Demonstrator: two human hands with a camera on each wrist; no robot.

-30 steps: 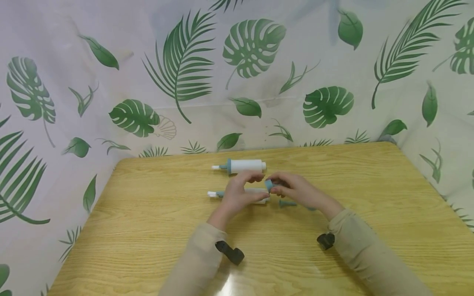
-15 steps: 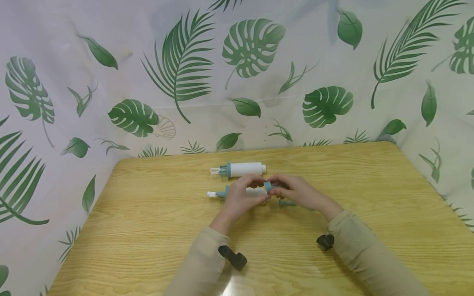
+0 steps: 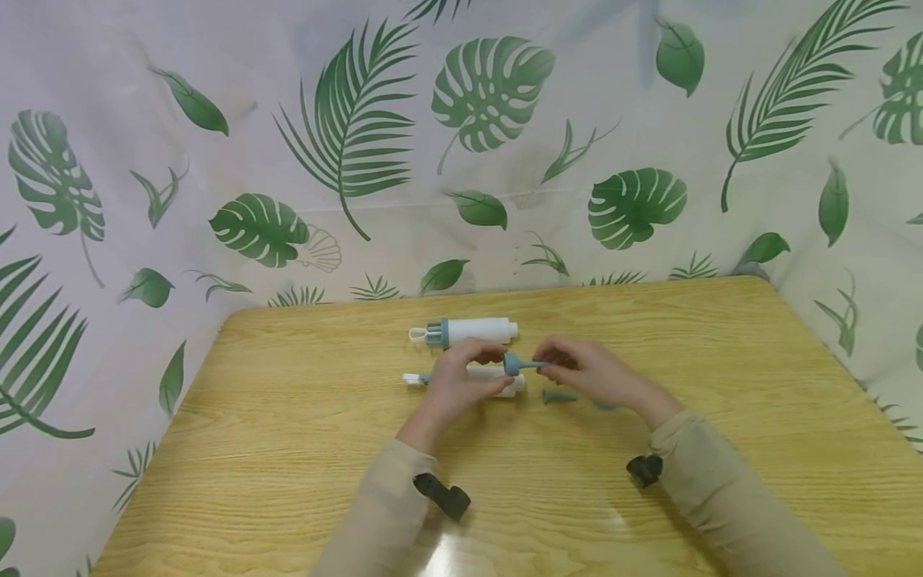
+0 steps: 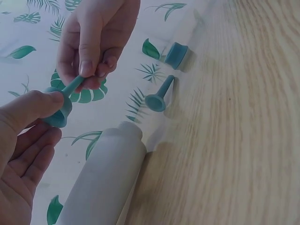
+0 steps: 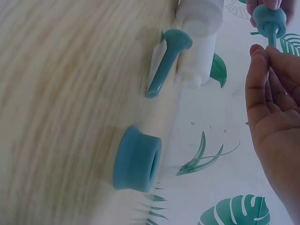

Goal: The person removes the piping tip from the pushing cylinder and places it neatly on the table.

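Note:
Between the two hands is a blue-green nozzle (image 3: pixel 532 364), with a wide round collar at its left end and a thin spout to the right. The left hand (image 3: pixel 456 382) pinches the collar between thumb and fingers. In the left wrist view the fingertips of the right hand (image 4: pixel 99 44) pinch the spout's end. Under the left hand lies a white cylinder (image 3: pixel 517 385) with a blue-green and white end on its left. A second flared nozzle (image 5: pixel 166 61) lies on the table below the hands, and close by is a blue-green ring (image 5: pixel 136 161), mostly covered by the right hand in the head view.
Behind the hands lies another white cylinder (image 3: pixel 479 329), with a blue-green collar and a white loop handle on the left. The wooden table (image 3: pixel 252 449) reaches back to a leaf-printed cloth (image 3: pixel 397 264). A black strap device sits on each wrist.
The collar was at the right hand's fingertips and is now in the left hand's pinch, a little further left. The right hand has slid right along the spout, uncovering it.

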